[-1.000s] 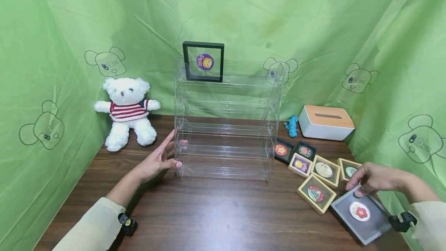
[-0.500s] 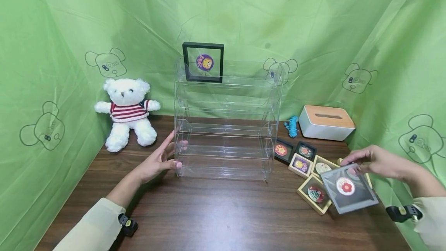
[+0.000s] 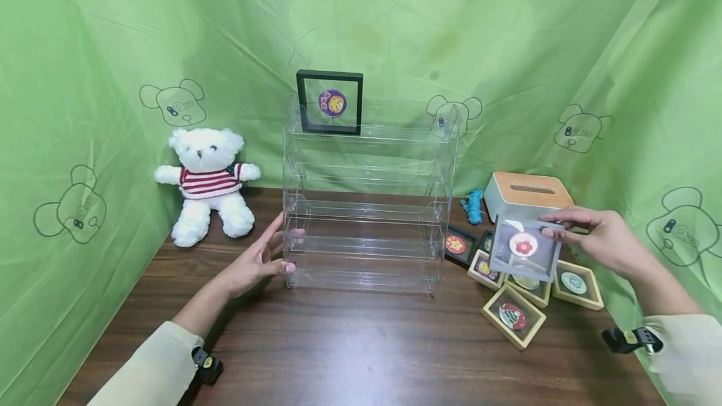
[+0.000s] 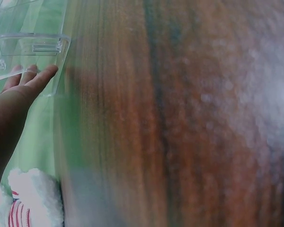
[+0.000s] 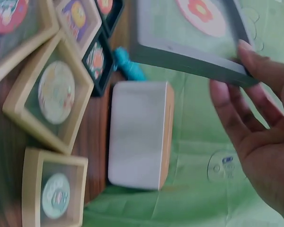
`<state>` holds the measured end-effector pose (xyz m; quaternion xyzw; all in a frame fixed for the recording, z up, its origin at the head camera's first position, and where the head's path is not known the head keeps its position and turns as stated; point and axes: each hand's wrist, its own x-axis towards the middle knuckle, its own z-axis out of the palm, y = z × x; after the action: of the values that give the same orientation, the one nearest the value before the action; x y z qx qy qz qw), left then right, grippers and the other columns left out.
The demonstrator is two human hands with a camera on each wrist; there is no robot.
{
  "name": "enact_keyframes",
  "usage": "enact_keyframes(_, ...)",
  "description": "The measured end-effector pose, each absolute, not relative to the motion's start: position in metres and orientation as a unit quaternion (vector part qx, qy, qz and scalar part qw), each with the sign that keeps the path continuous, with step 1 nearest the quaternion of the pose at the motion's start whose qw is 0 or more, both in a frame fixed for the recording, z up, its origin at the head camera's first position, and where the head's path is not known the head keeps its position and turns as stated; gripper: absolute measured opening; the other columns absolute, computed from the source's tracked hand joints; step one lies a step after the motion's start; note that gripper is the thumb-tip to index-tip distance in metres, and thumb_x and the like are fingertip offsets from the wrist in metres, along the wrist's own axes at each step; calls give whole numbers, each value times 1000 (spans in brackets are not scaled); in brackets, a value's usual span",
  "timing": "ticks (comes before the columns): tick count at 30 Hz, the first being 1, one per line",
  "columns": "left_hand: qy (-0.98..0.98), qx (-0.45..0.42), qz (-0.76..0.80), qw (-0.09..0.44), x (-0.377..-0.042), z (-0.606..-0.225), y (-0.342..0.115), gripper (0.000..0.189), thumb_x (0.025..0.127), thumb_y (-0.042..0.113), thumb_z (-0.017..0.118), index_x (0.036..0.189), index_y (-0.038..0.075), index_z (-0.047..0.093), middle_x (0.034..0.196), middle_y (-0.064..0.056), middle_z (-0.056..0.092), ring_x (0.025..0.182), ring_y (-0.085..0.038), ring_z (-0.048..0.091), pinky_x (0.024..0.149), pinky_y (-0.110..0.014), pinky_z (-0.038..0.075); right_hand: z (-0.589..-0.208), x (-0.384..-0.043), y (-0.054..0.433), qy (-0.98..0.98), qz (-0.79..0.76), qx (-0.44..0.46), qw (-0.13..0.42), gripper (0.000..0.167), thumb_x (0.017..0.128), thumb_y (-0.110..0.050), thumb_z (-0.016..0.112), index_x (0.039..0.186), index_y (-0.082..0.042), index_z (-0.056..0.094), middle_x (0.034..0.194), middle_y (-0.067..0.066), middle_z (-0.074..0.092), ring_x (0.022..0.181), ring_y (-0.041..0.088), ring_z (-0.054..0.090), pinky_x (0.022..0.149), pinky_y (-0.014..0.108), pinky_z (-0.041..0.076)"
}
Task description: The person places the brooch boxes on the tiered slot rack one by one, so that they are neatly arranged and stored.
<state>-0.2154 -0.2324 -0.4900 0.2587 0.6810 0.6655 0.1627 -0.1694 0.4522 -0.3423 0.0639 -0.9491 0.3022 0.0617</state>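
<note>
A stepped clear acrylic display rack [image 3: 363,208] stands mid-table. My left hand [image 3: 256,262] grips its lower left side, thumb at the front edge and fingers reaching behind; in the left wrist view, fingers [image 4: 40,80] lie against the clear plastic. My right hand [image 3: 600,240] pinches the right edge of a square grey display frame [image 3: 510,262] holding a round red-flower badge. Raised off the table, this frame overlaps several smaller framed badges, among them a wooden frame [image 3: 513,317] with a red and green badge. A black frame [image 3: 329,103] with a purple badge stands on the top tier.
A white teddy bear [image 3: 205,183] in a striped sweater sits left of the rack. At the back right are a tissue box [image 3: 530,190] with a wooden lid and a blue yarn bundle [image 3: 472,205]. Green cloth [image 3: 389,24] hangs around the table.
My right hand has lifted the grey frame from the table's right front, carrying it up and leftward while tilting it upright. My left hand has kept its place on the rack.
</note>
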Motion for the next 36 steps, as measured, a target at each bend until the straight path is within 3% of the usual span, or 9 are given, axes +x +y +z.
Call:
enact_keyframes(5,679,258,668,165,-215,-491,-233,119,100,-4,74,178,42,-4,178,-32,25,163,-27,41,116,-35,55,-334,-174,435,-933,333,38,128,37,97,-19,88,133,-14,81,110,-50,62,91,-14,65,69,14,56)
enact_keyframes(10,679,257,668,166,-215,-491,-233,120,100,-4,74,178,41,-5,179,-30,25,164,-27,37,118,-37,54,-325,-182,419,-903,379,61,194,34,95,-5,86,129,-6,82,108,-42,72,93,-15,68,76,4,54)
enact_keyframes(16,679,259,667,163,-215,-492,-234,119,100,-5,74,178,40,-4,179,-31,26,164,-27,39,119,-40,54,-308,-191,404,-870,429,83,229,34,95,6,82,129,3,79,108,-32,78,97,-12,72,82,5,57)
enact_keyframes(26,680,256,667,165,-215,-491,-233,118,101,-5,73,178,42,-3,179,-30,26,165,-31,37,118,-39,55,-276,-203,376,-832,489,91,245,34,96,3,83,128,8,77,111,-19,82,109,0,72,91,12,59)
enact_keyframes(36,677,253,671,165,-215,-490,-232,117,101,-5,72,178,43,-2,179,-30,26,162,-25,41,112,-34,58,-236,-226,335,-722,623,159,255,33,87,10,88,119,12,79,107,1,85,101,12,75,93,17,62)
